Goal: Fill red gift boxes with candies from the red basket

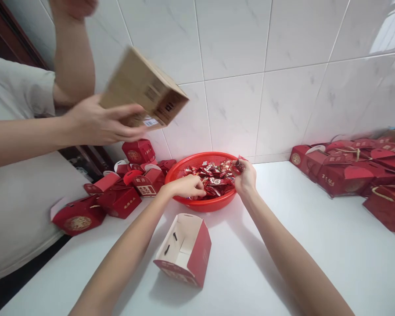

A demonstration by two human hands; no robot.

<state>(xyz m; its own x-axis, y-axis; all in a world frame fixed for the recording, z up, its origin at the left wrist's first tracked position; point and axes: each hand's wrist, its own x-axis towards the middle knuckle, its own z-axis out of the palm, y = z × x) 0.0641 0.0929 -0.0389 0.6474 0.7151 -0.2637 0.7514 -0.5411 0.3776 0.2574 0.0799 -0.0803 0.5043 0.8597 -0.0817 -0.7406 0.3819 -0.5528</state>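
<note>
Pinch lightly the sweet (239, 164) your right hand (246, 176) holds at the basket's rim (213, 204); inside, your left hand (187, 186) curls, grip unclear.

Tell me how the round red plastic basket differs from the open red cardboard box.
The red plastic basket is rounded and larger; the red cardboard box is smaller and flat-sided. The basket is red inside and holds shiny wrapped packets; the box is pale inside. Both stand open-topped on the white table.
</note>
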